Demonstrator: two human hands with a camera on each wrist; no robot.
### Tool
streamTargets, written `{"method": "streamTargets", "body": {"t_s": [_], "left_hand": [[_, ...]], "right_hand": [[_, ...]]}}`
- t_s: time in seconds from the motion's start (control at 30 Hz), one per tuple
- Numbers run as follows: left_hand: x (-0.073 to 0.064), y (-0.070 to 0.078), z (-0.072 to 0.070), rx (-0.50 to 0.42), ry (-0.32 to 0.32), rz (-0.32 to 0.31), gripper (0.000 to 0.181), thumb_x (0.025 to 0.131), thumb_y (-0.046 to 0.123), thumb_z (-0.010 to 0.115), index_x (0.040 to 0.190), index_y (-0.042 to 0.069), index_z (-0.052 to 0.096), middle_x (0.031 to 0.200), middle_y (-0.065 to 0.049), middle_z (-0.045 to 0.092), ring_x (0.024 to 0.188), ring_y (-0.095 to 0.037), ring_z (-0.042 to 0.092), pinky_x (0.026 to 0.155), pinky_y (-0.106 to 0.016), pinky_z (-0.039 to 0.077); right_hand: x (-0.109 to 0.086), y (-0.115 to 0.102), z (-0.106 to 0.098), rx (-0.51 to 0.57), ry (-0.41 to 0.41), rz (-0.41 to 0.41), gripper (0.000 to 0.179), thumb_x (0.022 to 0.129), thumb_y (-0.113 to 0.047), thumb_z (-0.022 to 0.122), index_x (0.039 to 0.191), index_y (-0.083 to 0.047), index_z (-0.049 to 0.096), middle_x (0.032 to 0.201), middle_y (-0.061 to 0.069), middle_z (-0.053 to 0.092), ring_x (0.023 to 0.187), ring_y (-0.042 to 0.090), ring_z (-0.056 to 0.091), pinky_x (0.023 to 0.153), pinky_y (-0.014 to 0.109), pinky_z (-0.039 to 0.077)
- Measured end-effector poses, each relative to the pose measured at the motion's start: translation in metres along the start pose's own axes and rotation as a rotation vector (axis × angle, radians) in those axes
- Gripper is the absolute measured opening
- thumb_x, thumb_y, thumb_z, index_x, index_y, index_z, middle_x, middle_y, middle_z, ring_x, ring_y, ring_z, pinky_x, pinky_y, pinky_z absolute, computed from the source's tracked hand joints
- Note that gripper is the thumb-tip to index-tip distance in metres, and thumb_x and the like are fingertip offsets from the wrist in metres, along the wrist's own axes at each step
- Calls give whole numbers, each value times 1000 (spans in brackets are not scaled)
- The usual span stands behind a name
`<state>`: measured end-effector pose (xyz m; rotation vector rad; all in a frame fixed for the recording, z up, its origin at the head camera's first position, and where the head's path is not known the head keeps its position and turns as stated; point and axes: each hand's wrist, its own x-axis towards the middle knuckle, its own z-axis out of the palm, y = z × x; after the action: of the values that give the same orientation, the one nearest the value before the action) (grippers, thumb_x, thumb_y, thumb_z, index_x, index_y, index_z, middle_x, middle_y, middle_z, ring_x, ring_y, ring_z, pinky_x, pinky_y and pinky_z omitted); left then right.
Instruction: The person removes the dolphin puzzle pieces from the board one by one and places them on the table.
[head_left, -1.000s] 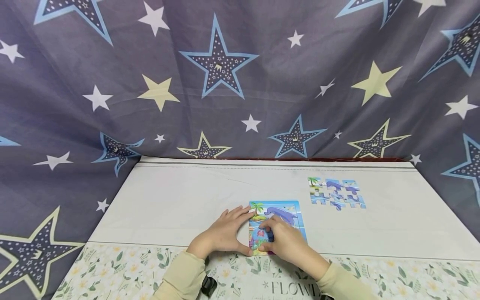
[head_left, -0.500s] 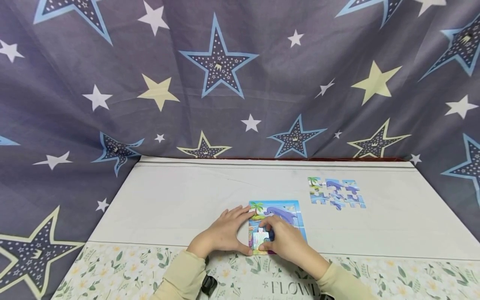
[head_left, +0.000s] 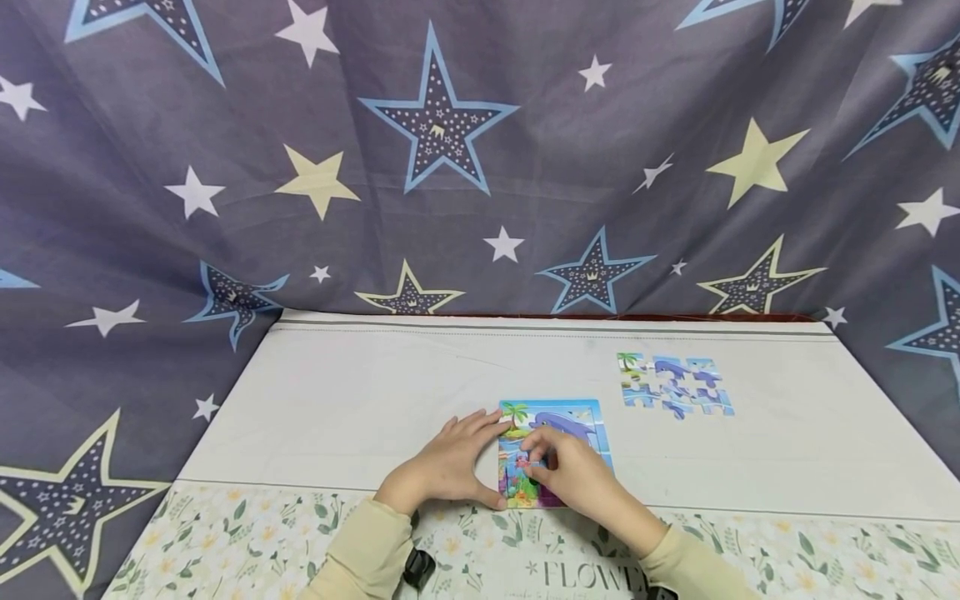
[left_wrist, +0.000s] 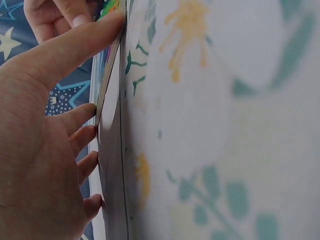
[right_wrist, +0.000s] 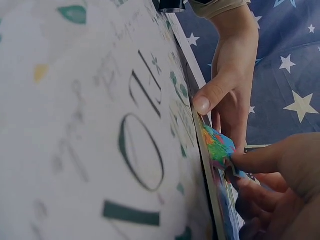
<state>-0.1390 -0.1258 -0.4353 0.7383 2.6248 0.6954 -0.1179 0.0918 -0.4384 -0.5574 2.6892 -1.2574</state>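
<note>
A square jigsaw board [head_left: 551, 404] with a dolphin and palm-tree picture lies near the front of the white surface. My left hand [head_left: 450, 467] rests along its left side with fingers spread, the thumb at the near left corner and fingertips touching the edge in the left wrist view. My right hand [head_left: 581, 477] is over the board's lower right part, its thumb and fingers pinching a colourful jigsaw piece [right_wrist: 218, 147]. In the right wrist view that piece is tilted up from the board. My right hand hides the board's lower right part.
Several loosely arranged puzzle pieces [head_left: 677, 371] lie beyond the board to the right. A floral cloth [head_left: 247, 533] with lettering covers the near edge. A star-patterned curtain [head_left: 480, 167] hangs behind and at both sides.
The piece's face, whitish half a second ago, now shows its colours again. My right thumb and fingers have moved slightly up the board. My left hand has stayed at the board's edge.
</note>
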Motion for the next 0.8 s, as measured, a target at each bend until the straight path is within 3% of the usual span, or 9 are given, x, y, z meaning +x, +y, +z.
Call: {"method": "streamTargets", "body": {"t_s": [0.27,0.47,0.8], "left_hand": [[0,3,-3,-14,-11,-5,105,69,50,86,154,16,36,162,-5,25,149,-31,17,121,-56,8],[0,3,-2,-20,-13,-9,105,68,50,87,154,15,37,162,-5,25,149,-31,17,121,-55,8],[0,3,-2,-22,-15,-11,105,68,50,87,154,16,36,162,-4,25,150,-30,16,121,-55,7]], "right_hand": [[-1,-1,-6,108,-5,-30,15,91,-2,69,105,-6,67,82,-4,61,57,8,50,49,23,45],[-3,4,-15,103,30,-36,15,91,-3,69,106,-6,68,81,-4,63,56,8,50,49,25,46],[-10,14,-35,106,83,43,16,92,-2,68,107,-5,67,83,-2,63,58,12,48,49,25,42]]}}
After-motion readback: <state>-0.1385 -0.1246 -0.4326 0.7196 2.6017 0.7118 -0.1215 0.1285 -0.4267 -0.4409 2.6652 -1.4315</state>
